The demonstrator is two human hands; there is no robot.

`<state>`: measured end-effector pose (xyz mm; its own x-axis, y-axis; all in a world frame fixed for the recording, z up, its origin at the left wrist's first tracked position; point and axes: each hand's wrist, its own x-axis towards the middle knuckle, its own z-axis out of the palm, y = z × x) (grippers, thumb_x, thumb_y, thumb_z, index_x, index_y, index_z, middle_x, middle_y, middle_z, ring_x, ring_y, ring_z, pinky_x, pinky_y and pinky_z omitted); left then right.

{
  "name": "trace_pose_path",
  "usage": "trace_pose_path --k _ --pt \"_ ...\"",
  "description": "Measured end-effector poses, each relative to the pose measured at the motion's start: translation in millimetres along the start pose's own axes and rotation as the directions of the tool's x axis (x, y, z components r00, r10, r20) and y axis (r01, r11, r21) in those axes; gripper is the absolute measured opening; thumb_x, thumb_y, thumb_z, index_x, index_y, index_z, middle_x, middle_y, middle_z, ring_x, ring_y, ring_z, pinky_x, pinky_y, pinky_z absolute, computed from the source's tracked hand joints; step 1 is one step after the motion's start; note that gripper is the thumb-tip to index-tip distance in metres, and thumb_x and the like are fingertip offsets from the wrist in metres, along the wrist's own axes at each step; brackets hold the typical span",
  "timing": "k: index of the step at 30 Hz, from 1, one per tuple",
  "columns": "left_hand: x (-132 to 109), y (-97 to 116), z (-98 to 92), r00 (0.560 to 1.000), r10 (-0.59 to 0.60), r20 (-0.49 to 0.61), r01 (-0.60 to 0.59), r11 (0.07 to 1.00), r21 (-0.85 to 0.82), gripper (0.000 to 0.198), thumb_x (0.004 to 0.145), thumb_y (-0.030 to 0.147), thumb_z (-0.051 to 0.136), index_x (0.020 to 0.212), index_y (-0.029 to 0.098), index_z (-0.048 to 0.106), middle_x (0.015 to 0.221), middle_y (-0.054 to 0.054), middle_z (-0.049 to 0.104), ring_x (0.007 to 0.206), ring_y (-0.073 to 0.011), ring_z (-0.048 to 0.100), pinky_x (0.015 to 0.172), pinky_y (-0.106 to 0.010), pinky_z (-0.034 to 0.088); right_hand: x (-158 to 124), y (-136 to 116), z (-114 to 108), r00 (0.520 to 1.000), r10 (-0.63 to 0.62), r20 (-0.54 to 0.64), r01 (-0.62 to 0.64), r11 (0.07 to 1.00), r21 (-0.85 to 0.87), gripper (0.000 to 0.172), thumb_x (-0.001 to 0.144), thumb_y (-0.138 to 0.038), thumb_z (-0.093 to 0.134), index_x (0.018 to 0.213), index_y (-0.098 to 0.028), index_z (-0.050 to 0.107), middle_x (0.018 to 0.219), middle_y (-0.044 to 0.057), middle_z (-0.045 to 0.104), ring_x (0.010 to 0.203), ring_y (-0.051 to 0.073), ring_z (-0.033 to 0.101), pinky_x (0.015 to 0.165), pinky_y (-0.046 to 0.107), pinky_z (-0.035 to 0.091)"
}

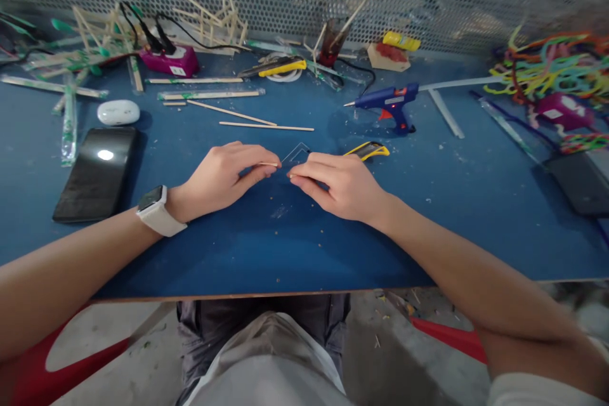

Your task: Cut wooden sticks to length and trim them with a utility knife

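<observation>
Close together over the blue table, my two hands each hold a bit of thin wooden stick. My left hand (233,171), with a watch on its wrist, is closed in a pinch on a short stick (269,164). My right hand (337,181) is closed too, its thumb and forefinger around a small stick piece of which only the pale end (292,176) shows. Just behind the fingertips is a thin angled outline (297,151); I cannot tell what it is. A yellow utility knife (372,151) lies partly behind my right hand. Two loose sticks (266,127) lie farther back.
A blue glue gun (387,104) rests behind the knife. A black phone (98,174) and white earbud case (118,113) lie at left. At the back are a purple power adapter (170,61), stick frames (219,22) and another yellow cutter (283,67). Colourful strands (556,70) pile up right.
</observation>
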<state>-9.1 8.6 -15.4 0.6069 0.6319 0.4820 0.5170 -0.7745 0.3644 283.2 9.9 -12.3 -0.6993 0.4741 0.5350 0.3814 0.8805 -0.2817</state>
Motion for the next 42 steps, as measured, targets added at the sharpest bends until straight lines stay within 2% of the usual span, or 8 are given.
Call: trace_pose_path --k 7,12,15,21,25,32,37,42 --pt "1.1 -17.1 1.7 0.975 0.221 -0.003 -0.214 0.947 0.239 0.032 0.127 0.032 0.053 0.119 0.021 0.081 0.102 -0.004 0.088 0.086 -0.0183 0.076 0.084 -0.033 0.051 0.9 20.6 10.1 0.999 0.021 0.046 -0.017 0.995 -0.095 0.037 0.124 -0.041 0.060 0.115 -0.018 0.087 0.095 0.006 0.084 0.091 0.021 0.070 0.083 0.035 0.053" --pt "1.4 -15.3 3.5 0.975 0.223 0.020 -0.221 0.940 0.260 0.036 0.127 0.033 0.049 0.118 0.021 0.081 0.099 -0.006 0.084 0.089 -0.0200 0.073 0.082 -0.033 0.048 -1.5 30.9 22.5 0.999 0.010 0.047 -0.003 0.989 -0.146 0.048 0.120 -0.058 0.061 0.114 -0.019 0.087 0.098 0.009 0.081 0.092 0.024 0.066 0.080 0.036 0.051" --pt "2.7 -15.7 7.1 0.977 0.211 0.018 -0.209 0.946 0.249 0.040 0.128 0.036 0.046 0.117 0.021 0.082 0.093 -0.006 0.082 0.088 -0.0202 0.073 0.080 -0.033 0.048 -6.2 32.2 24.6 0.999 0.018 0.051 -0.008 0.983 -0.181 0.046 0.120 -0.053 0.057 0.116 -0.018 0.086 0.099 0.010 0.080 0.093 0.025 0.065 0.082 0.038 0.052" --pt "7.4 -32.1 16.4 0.998 0.065 -0.009 -0.062 0.977 0.203 0.037 0.126 0.037 0.050 0.122 0.021 0.083 0.105 -0.009 0.086 0.098 -0.0223 0.080 0.093 -0.035 0.059 2.0 46.2 15.8 0.992 0.088 0.087 -0.067 0.974 -0.214 0.043 0.115 -0.023 0.043 0.128 -0.015 0.084 0.111 0.016 0.080 0.103 0.029 0.069 0.093 0.042 0.058" --pt "8.3 -50.3 16.6 0.996 -0.085 -0.010 0.086 0.978 0.190 0.028 0.121 0.040 0.067 0.132 0.017 0.079 0.127 -0.010 0.083 0.115 -0.0237 0.081 0.108 -0.045 0.068 26.6 63.6 12.7 0.981 0.142 0.133 -0.116 0.975 -0.187 0.042 0.116 -0.023 0.045 0.130 -0.018 0.084 0.118 0.015 0.080 0.111 0.028 0.072 0.100 0.041 0.059" --pt "1.7 -62.2 18.5 0.972 -0.224 0.065 0.207 0.957 0.202 0.040 0.115 0.047 0.079 0.141 0.017 0.075 0.137 -0.011 0.078 0.118 -0.0244 0.079 0.104 -0.046 0.072 31.4 65.5 15.4 0.959 0.201 0.200 -0.178 0.976 -0.128 0.038 0.118 -0.027 0.054 0.138 -0.022 0.086 0.124 0.012 0.080 0.104 0.023 0.075 0.100 0.037 0.061" --pt "-1.1 -66.5 19.1 0.949 -0.309 0.060 0.289 0.931 0.221 0.042 0.115 0.048 0.079 0.144 0.018 0.074 0.142 -0.012 0.077 0.122 -0.0255 0.078 0.107 -0.048 0.072 27.0 57.3 2.6 0.941 0.275 0.197 -0.251 0.958 -0.141 0.043 0.116 -0.028 0.061 0.157 -0.023 0.075 0.139 0.015 0.078 0.131 0.030 0.071 0.121 0.050 0.055" --pt "-1.3 -67.4 15.2 0.916 -0.397 0.065 0.366 0.890 0.273 0.043 0.115 0.048 0.079 0.146 0.019 0.074 0.145 -0.013 0.076 0.126 -0.0268 0.078 0.109 -0.049 0.071 25.3 66.8 -31.4 0.872 0.336 0.356 -0.295 0.941 -0.165 0.015 0.106 -0.022 0.079 0.120 -0.021 0.085 0.114 0.008 0.082 0.121 0.029 0.074 0.121 0.055 0.055"
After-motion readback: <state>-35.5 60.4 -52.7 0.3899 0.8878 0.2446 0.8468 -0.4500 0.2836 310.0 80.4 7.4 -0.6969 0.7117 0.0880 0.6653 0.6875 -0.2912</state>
